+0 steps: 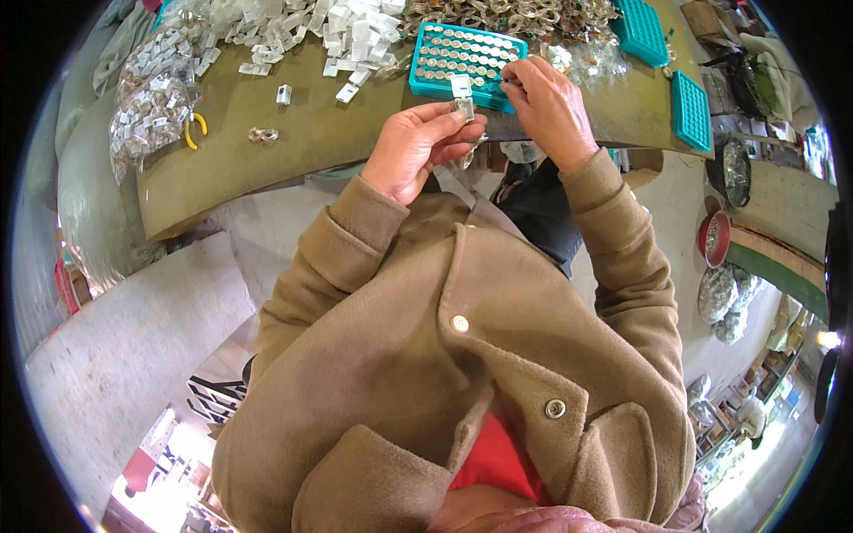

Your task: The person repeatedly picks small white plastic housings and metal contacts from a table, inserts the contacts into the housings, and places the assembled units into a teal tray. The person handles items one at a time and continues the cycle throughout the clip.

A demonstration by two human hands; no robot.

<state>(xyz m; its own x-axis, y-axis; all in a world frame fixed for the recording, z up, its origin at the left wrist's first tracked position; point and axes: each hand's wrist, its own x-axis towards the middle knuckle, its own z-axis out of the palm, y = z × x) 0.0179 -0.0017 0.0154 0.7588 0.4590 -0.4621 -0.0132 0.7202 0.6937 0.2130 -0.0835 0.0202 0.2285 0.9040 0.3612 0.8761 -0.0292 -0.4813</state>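
My left hand (416, 147) pinches a small clear-and-white plastic case (463, 99) between thumb and fingers; its lid stands open, pointing away from me. Just below those fingers hangs a clear, shiny piece (472, 155), perhaps a coiled cable, partly hidden by the hand. Directly beyond the case lies a teal tray (430, 88) with rows of small round silvery pieces (462, 55). My right hand (551, 105) is at the tray's near right corner, thumb and fingertips closed together. Whatever those fingertips hold is too small to make out.
White plastic cases (355, 40) are heaped at the back, beside a pile of coiled clear cables (506, 16). A full plastic bag (151, 111) and yellow-handled pliers (197, 130) lie on the left. One loose coil (263, 134) sits nearer. Another teal tray (690, 111) is at the right edge.
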